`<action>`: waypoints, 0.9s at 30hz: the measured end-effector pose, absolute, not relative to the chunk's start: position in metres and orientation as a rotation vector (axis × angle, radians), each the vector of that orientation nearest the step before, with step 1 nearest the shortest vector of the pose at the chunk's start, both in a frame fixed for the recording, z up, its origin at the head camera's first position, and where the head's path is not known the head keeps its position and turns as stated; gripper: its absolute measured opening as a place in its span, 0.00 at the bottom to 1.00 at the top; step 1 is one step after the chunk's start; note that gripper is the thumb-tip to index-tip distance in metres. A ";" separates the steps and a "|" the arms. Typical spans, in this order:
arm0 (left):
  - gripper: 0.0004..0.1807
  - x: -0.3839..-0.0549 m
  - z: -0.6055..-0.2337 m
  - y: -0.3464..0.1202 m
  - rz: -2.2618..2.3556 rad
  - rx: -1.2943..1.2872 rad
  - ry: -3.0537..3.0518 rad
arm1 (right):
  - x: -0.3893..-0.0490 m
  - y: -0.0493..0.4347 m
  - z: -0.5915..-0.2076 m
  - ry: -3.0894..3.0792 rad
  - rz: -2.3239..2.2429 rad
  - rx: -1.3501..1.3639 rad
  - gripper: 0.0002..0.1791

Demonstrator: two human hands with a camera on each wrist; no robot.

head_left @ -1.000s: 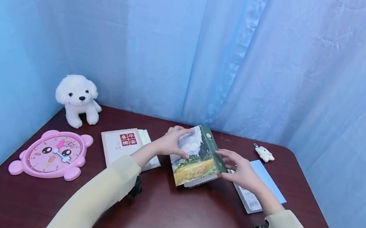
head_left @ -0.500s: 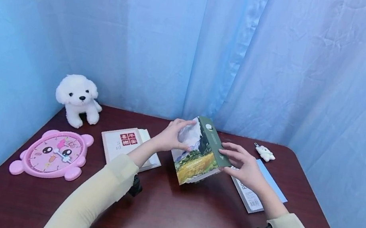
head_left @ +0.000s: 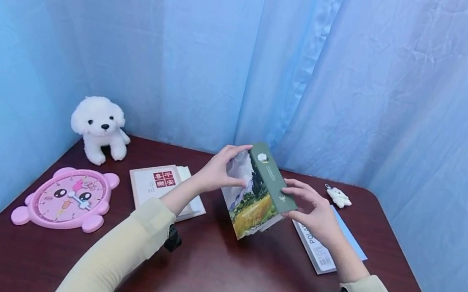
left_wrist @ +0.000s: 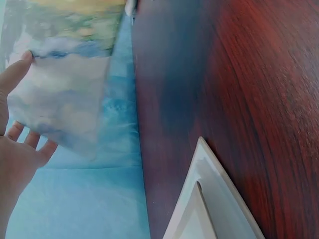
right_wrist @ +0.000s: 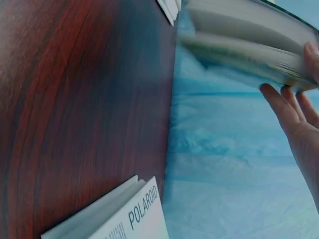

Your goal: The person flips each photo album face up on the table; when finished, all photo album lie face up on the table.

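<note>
Between both hands, tilted with its green spine turned up, is a thick book (head_left: 255, 206) with a landscape painting on its cover. My left hand (head_left: 222, 169) grips its upper left part, thumb on the painted cover; in the left wrist view the thumb (left_wrist: 17, 74) presses the cover and the other fingers reach round its edge. My right hand (head_left: 313, 212) holds the spine side near its lower end. Seen from the right wrist, the book (right_wrist: 244, 50) is blurred, its pages and a cover hanging a little apart. The book appears raised off the table.
A pale book (head_left: 148, 186) with a red emblem lies left of the held book. On the right lies a white and blue POLAROID book (head_left: 351, 238), a small white plush charm (head_left: 339, 197) behind it. A white plush dog (head_left: 99, 128) and pink clock (head_left: 67, 198) stand left.
The painted book has been lifted and tilted further, so more of its green spine faces up. Both hands rose slightly with it. The other things stay put.
</note>
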State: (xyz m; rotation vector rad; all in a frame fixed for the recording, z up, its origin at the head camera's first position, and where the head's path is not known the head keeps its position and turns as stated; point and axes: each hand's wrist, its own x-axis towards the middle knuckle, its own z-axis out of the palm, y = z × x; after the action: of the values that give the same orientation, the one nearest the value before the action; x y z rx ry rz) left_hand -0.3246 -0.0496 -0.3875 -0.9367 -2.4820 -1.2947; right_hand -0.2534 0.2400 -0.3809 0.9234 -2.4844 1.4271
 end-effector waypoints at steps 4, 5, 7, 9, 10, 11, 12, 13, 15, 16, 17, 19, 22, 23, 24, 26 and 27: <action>0.45 -0.324 -0.388 -0.051 -1.286 -0.948 -2.476 | -0.251 0.236 -0.380 -2.470 1.364 1.027 0.29; 0.44 -0.323 -0.388 -0.051 -1.284 -0.946 -2.476 | -0.250 0.235 -0.380 -2.454 1.396 1.052 0.29; 0.44 -0.322 -0.389 -0.052 -1.296 -0.930 -2.473 | -0.249 0.232 -0.379 -2.436 1.446 1.075 0.31; 0.44 -0.322 -0.389 -0.052 -1.341 -0.909 -2.464 | -0.248 0.230 -0.378 -2.422 1.505 1.068 0.34; 0.44 -0.321 -0.389 -0.052 -1.372 -0.896 -2.460 | -0.248 0.229 -0.378 -2.422 1.524 1.056 0.36; 0.44 -0.321 -0.389 -0.052 -1.401 -0.880 -2.459 | -0.248 0.228 -0.377 -2.423 1.549 1.044 0.37; 0.44 -0.321 -0.388 -0.052 -1.428 -0.863 -2.460 | -0.248 0.227 -0.377 -2.424 1.574 1.036 0.39; 0.44 -0.320 -0.388 -0.052 -1.449 -0.843 -2.465 | -0.248 0.227 -0.377 -2.424 1.594 1.032 0.41; 0.43 -0.319 -0.386 -0.053 -1.475 -0.802 -2.481 | -0.248 0.226 -0.377 -2.422 1.634 1.031 0.43; 0.42 -0.319 -0.385 -0.053 -1.476 -0.782 -2.491 | -0.248 0.225 -0.377 -2.422 1.644 1.030 0.44; 0.42 -0.319 -0.384 -0.053 -1.474 -0.764 -2.501 | -0.248 0.225 -0.377 -2.420 1.647 1.034 0.44; 0.41 -0.318 -0.382 -0.053 -1.480 -0.733 -2.517 | -0.248 0.224 -0.376 -2.423 1.641 1.029 0.45; 0.40 -0.317 -0.380 -0.052 -1.516 -0.708 -2.519 | -0.248 0.223 -0.376 -2.436 1.629 1.035 0.45; 0.40 -0.317 -0.380 -0.052 -1.526 -0.705 -2.516 | -0.248 0.223 -0.376 -2.440 1.625 1.041 0.45; 0.40 -0.317 -0.379 -0.052 -1.536 -0.702 -2.510 | -0.248 0.223 -0.376 -2.447 1.622 1.040 0.45; 0.40 -0.317 -0.378 -0.051 -1.519 -0.686 -2.510 | -0.247 0.222 -0.376 -2.460 1.610 1.046 0.45; 0.40 -0.316 -0.377 -0.051 -1.504 -0.679 -2.510 | -0.247 0.222 -0.376 -2.463 1.603 1.053 0.46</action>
State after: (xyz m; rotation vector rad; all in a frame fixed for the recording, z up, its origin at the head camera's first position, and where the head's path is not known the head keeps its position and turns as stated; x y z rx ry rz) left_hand -0.3164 -0.0507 -0.3772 -0.6788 -2.5100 -1.5039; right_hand -0.2473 0.2215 -0.3762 1.0530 -2.4633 1.6029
